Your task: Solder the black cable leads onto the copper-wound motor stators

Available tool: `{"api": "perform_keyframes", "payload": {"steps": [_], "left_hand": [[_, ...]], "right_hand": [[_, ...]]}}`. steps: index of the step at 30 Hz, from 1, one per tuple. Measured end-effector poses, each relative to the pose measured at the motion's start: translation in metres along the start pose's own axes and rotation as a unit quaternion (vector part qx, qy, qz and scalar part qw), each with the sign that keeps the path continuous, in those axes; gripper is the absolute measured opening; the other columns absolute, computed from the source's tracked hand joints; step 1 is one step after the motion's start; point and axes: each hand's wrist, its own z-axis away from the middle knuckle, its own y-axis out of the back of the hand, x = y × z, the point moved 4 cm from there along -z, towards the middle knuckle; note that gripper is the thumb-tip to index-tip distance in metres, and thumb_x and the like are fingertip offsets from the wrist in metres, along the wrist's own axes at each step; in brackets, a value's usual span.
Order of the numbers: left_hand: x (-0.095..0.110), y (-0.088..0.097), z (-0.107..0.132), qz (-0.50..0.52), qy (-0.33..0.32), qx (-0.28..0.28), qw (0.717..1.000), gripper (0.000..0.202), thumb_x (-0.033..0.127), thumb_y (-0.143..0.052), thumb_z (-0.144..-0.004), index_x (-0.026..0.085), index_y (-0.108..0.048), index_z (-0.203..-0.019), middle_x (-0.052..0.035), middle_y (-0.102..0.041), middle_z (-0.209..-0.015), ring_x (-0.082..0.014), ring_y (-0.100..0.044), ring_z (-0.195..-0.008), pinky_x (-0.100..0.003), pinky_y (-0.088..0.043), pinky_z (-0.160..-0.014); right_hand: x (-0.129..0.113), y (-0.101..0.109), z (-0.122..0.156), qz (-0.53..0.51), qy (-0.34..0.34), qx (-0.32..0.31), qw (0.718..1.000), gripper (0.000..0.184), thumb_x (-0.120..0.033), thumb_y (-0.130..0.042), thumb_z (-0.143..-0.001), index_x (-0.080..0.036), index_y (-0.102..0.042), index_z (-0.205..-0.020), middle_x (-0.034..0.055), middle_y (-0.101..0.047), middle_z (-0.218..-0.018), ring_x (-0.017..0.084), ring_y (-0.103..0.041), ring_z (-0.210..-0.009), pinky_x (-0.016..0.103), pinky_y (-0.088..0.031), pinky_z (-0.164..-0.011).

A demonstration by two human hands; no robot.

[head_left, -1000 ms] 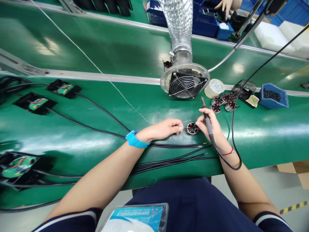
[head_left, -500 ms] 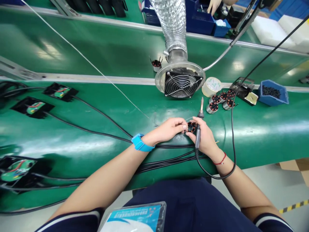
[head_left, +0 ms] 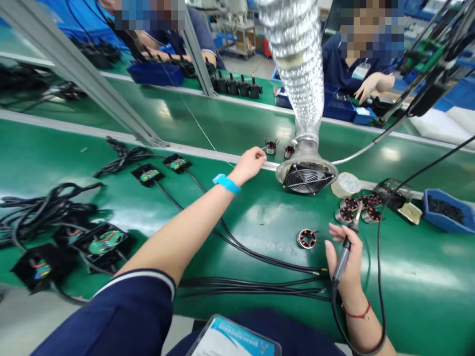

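My left hand [head_left: 252,164] is stretched to the back of the bench with its fingers pinched on a thin solder wire [head_left: 206,134] that comes down from the upper left. Just beyond its fingertips, past the rail, stands a motor stator [head_left: 271,148] with wire leads. My right hand [head_left: 349,252] holds a soldering iron [head_left: 342,258] by its grey handle, metal tip pointing up and away; the thumb and fingertips are spread. Left of that hand a single stator [head_left: 308,239] with copper windings lies on the green bench, touched by neither hand.
A fume fan [head_left: 308,178] on a silver duct [head_left: 297,74] hangs mid-bench. Several stators [head_left: 361,208], a tape roll [head_left: 346,185], an iron stand [head_left: 393,193] and a blue bin [head_left: 450,210] stand right. Black cables [head_left: 252,287] and open boxes [head_left: 107,242] lie left. Two people sit opposite.
My left hand has left the stator and moved to the back rail. The stator now lies on the bench. My right hand has drawn away from it with the iron. The view has shifted.
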Motion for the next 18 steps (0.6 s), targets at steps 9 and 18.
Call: {"api": "perform_keyframes", "payload": {"steps": [9, 18], "left_hand": [[-0.006, -0.036, -0.073, -0.181, -0.012, -0.035, 0.983, 0.040, 0.038, -0.067, -0.100, 0.017, -0.063, -0.133, -0.0117, -0.066, -0.133, -0.0254, -0.067, -0.116, -0.048, -0.059, -0.098], [-0.007, -0.043, -0.064, -0.176, -0.020, -0.093, 0.980, 0.040, 0.035, -0.067, -0.100, 0.016, -0.061, -0.135, -0.0113, -0.067, -0.130, -0.0242, -0.069, -0.111, -0.047, -0.060, -0.096]], "right_hand": [[0.024, -0.005, 0.003, 0.093, -0.041, 0.013, 0.995, 0.037, -0.042, -0.056, -0.103, -0.021, -0.053, -0.133, 0.0147, -0.077, -0.116, 0.023, -0.077, -0.089, 0.040, -0.067, -0.077], [0.025, -0.015, 0.011, 0.080, -0.085, -0.028, 0.993, 0.036, -0.042, -0.051, -0.103, -0.024, -0.052, -0.134, 0.0128, -0.078, -0.118, 0.025, -0.079, -0.094, 0.045, -0.068, -0.082]]}}
